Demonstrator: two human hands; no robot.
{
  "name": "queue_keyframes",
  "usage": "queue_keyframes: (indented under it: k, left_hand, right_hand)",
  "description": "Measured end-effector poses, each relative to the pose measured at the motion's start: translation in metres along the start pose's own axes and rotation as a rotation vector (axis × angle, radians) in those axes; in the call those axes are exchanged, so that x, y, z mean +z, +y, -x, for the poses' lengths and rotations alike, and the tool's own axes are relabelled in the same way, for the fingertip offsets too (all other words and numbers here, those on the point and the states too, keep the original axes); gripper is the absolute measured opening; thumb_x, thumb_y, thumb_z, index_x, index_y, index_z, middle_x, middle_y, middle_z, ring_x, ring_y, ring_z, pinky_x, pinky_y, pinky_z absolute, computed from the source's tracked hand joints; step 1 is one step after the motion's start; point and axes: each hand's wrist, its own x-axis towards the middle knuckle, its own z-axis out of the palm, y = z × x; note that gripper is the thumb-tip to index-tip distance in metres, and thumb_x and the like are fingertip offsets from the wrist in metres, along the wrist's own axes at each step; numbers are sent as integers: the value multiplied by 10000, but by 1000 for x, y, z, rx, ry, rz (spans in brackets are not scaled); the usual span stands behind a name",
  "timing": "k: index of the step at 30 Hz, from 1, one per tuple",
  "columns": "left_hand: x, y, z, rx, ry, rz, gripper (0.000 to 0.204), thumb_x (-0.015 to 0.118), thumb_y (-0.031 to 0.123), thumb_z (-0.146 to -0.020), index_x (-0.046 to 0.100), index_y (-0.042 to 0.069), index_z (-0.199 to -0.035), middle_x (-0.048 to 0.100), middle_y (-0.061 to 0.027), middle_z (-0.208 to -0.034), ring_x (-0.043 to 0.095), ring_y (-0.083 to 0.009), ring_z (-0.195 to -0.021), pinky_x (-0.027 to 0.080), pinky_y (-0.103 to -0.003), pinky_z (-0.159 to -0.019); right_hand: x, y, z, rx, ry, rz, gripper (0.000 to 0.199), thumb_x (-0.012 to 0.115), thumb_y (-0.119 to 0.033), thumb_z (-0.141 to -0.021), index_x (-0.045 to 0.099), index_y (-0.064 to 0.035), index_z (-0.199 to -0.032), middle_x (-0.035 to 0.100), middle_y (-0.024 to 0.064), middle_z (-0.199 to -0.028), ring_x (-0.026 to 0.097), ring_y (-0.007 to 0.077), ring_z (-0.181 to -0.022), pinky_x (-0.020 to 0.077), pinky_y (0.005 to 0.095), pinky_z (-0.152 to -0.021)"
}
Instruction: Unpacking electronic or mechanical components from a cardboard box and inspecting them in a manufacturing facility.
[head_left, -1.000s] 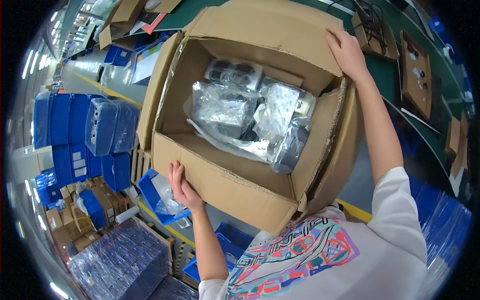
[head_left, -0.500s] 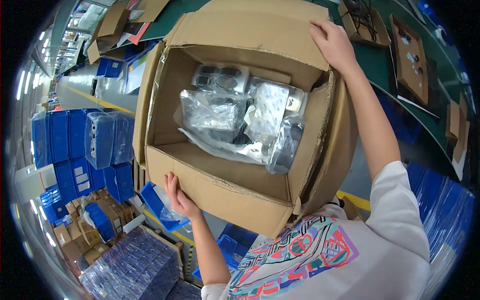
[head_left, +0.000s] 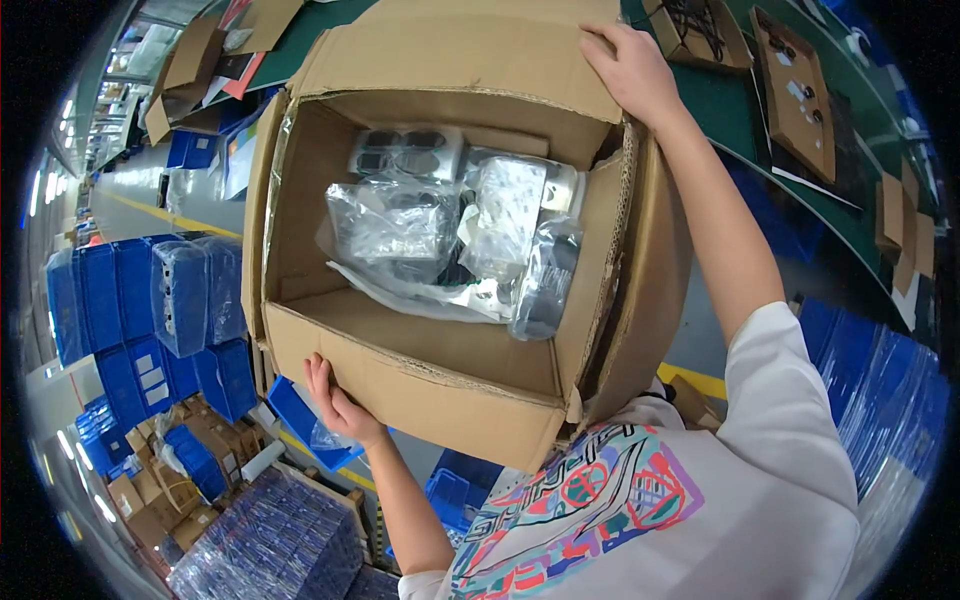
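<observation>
Green tabletop [head_left: 725,112] showed beyond the open carton [head_left: 655,255], farther left in view than a second earlier; right hand [head_left: 632,75] grasped its far flap [head_left: 450,50], left hand [head_left: 340,408] met the near flap [head_left: 420,388], grip unclear.

Along the far left edge, bright white strip lights [head_left: 50,187], set aslant by the wide lens. Below and inward, grey floor [head_left: 705,330] with a sheen at upper left, crossed there by a yellow line [head_left: 165,211]. At left, stacked blue crates [head_left: 125,290], some in clear film, above a heap of brown cardboard boxes [head_left: 155,480]. At lower left, a film-wrapped stack [head_left: 270,535]. At upper right, a green workbench [head_left: 715,120] bearing a shallow cardboard tray [head_left: 800,140]. Beneath at right, more film-wrapped blue crates [head_left: 860,370].
</observation>
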Motion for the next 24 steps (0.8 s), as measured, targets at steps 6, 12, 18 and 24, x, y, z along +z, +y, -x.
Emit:
queue_keyframes:
  k: [6,12,18,24]
  left_hand:
    - [-3,0,-1,56,-10,-66,349,318,12,-870,582,-64,-1086,524,-206,-1254,368,-340,-1281,307,-428,-1045]
    - [-4,-1,-1,48,-31,-46,364,320,10,-848,568,-81,-1098,489,-211,-1290,359,-315,-1293,260,-422,-1072]
    - [-2,1,-1,20,-21,-28,370,328,13,-839,571,-79,-1102,492,-209,-1288,360,-314,-1292,257,-419,-1074]
    - [-1,4,-1,9,-3,-1,367,327,21,-847,576,-80,-1096,497,-204,-1285,352,-312,-1297,247,-419,-1078]
  right_hand:
    - [2,2,1,-16,15,14,363,532,-325,-860,607,-74,-1111,629,144,-1041,560,320,-991,425,369,-882]
    - [-16,-27,2,79,28,-57,312,553,-257,-839,617,-23,-1034,613,177,-1019,547,339,-983,438,394,-853]
    - [-16,-23,2,103,26,-73,315,546,-269,-840,631,-19,-1012,608,182,-1028,541,349,-992,437,391,-856]
    - [-14,-23,1,117,-6,-74,330,544,-277,-847,628,-6,-1015,607,191,-1022,546,355,-986,439,395,-853]
